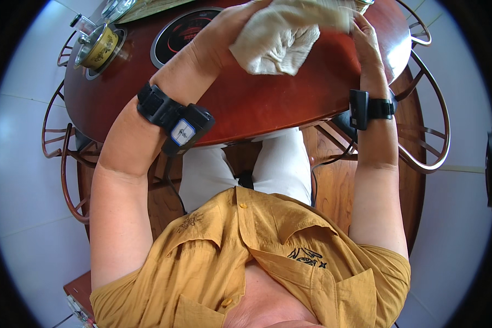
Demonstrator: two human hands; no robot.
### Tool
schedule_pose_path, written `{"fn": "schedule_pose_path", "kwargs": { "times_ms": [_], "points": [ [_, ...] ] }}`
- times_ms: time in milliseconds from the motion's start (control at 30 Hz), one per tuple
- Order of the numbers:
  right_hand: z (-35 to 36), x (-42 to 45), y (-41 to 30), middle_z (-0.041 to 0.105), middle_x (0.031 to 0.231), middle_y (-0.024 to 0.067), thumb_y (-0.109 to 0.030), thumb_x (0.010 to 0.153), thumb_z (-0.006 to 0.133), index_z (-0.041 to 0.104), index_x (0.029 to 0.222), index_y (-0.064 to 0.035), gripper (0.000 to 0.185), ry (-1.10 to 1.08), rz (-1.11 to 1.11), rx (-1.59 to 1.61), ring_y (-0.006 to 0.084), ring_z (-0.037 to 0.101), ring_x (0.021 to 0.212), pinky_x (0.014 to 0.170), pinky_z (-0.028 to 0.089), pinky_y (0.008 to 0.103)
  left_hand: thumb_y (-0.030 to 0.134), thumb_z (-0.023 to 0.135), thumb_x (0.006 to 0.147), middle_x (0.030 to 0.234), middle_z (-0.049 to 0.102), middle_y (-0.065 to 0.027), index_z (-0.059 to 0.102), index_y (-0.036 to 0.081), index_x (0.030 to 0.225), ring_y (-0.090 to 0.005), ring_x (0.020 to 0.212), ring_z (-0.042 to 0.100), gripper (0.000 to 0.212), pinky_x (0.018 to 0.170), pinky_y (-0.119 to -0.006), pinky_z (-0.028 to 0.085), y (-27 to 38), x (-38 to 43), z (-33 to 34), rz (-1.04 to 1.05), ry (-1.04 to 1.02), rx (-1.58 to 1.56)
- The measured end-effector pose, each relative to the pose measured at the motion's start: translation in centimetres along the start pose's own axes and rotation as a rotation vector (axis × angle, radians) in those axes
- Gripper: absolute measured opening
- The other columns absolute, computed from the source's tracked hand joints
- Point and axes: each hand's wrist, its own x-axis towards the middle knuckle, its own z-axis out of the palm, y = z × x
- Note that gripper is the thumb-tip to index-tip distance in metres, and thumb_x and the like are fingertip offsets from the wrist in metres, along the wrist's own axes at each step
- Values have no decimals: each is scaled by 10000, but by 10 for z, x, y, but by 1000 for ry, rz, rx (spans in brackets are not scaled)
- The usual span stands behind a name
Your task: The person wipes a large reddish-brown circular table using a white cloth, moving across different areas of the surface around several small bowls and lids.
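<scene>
A cream knitted cloth (281,45) is raised above the far part of the red-brown wooden table (266,102), its upper part blurred by motion. My left hand (246,14) is at the cloth's left side and holds it; the fingers are hidden behind the fabric and the top edge of the picture. On the other side, my right hand (364,30) pinches the blurred right end of the cloth between thumb and fingers. The cloth's lower part hangs in folds between my hands.
A round black cooktop (180,35) is set into the table. Left of it stands a yellow patterned pot (100,47) with a glass lid. A wooden board (147,9) lies at the far edge. Chairs (434,110) flank the table; black cables hang from both wrist devices.
</scene>
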Motion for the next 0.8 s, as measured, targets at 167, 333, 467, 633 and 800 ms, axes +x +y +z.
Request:
{"fn": "schedule_pose_path", "kwargs": {
  "times_ms": [167, 333, 467, 633, 800],
  "points": [
    [-2, 3, 2, 632, 847, 61, -106, 850, 565, 553, 1090, -25, 254, 15, -58, -106, 105, 577, 764, 681, 459, 218, 347, 394, 943, 1025, 595, -68, 495, 29, 1163, -108, 930, 567, 401, 817, -258, 480, -6, 0, -13, 35, 216, 316],
    [-1, 8, 7, 633, 847, 61, -100, 856, 557, 555, 1090, -35, 242, 16, -39, -88, 113, 575, 776, 716, 458, 240, 343, 353, 963, 1250, 476, -128, 369, -47, 1298, -157, 1142, 453, 515, 989, -263, 338, -35, -9, -26, -61, 166, 917],
    [-7, 4, 7, 626, 848, 61, -76, 852, 554, 556, 1088, -35, 239, 27, -50, -103, 115, 570, 798, 723, 455, 239, 395, 450, 910, 1300, 434, -181, 409, 20, 1294, -288, 1242, 372, 538, 1048, -345, 270, -38, -7, 13, 141, 47, 1519],
    [-2, 8, 6, 622, 855, 56, -53, 843, 550, 558, 1085, -30, 243, 30, -29, -138, 114, 565, 818, 725, 451, 240, 224, 609, 817, 1274, 460, -147, 514, 73, 1197, -309, 1109, 475, 420, 952, -378, 388, -51, -7, 15, 203, -48, 2036],
    [-1, 0, -1, 622, 864, 57, -56, 845, 544, 553, 1091, -22, 248, 18, -61, -113, 116, 567, 833, 732, 447, 233, 172, 597, 804, 1173, 536, -151, 572, 79, 1101, -300, 1078, 496, 312, 923, -392, 400, -54, 0, 48, 605, 39, 1706]
  ]
}}
